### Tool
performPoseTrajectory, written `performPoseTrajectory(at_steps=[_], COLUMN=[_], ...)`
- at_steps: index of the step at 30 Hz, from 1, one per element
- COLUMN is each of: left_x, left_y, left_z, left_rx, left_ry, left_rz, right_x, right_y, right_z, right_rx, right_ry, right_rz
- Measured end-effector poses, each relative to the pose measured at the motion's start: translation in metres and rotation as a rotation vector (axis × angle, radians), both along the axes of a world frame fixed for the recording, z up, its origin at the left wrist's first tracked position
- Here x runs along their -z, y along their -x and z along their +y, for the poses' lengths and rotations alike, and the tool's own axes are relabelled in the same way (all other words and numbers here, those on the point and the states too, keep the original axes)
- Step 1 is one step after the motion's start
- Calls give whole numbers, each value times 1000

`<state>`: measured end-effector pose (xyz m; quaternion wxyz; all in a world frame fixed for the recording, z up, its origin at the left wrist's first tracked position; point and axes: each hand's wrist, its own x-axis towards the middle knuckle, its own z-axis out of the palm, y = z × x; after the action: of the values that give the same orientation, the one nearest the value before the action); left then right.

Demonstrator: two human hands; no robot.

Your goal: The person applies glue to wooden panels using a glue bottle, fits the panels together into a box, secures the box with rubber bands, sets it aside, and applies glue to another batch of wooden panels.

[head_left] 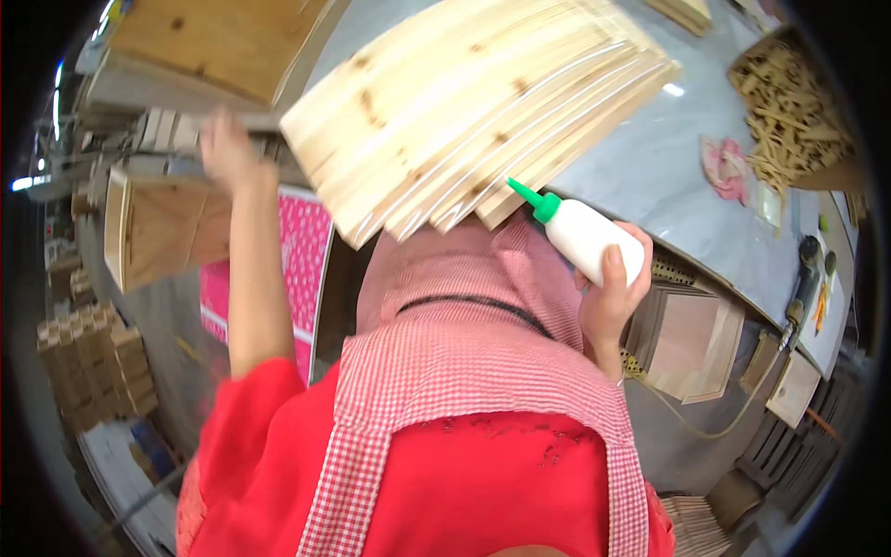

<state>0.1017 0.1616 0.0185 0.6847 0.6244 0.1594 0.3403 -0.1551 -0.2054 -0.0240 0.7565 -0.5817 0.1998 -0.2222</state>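
Note:
My right hand (614,297) is wrapped round a white squeeze bottle (594,239) with a green nozzle, which tilts up and to the left. The nozzle tip shows in front of the near edges of several pale wooden boards (427,102), fanned in an overlapping stack on the table; whether it touches them I cannot tell. My left hand (227,153) is stretched out to the left, off the boards, near a large wooden panel (204,46). Motion smears its fingers, so their pose is unclear.
On the grey-blue tabletop (640,176) are a box of small wooden pieces (789,111), a pink cloth (724,169) and a black hand tool (804,269) with a hose. To the left are a wooden box (176,223), a pink patterned sheet (304,251) and stacked wood (93,362).

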Motion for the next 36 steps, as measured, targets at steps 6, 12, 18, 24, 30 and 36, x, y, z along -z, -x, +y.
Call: performPoseTrajectory(at_steps=[6, 12, 18, 24, 30, 36], left_x=[97, 77, 67, 61, 60, 59], left_y=[142, 157, 154, 152, 152, 150], left_z=[-59, -133, -127, -120, -120, -122], left_rx=[824, 771, 834, 785, 938, 974], left_ry=[1054, 1483, 1433, 1398, 1342, 1398], left_rz=[492, 654, 588, 619, 546, 491], right_x=[-12, -1, 5, 5, 9, -5], right_y=[-32, -86, -134, -164, -180, -165], right_z=[-61, -137, -202, -234, -249, -245], right_rx=[314, 518, 637, 628, 638, 596], right_ry=[33, 51, 93, 207, 407, 543], right_rz=[-57, -120, 27, 160, 196, 222])
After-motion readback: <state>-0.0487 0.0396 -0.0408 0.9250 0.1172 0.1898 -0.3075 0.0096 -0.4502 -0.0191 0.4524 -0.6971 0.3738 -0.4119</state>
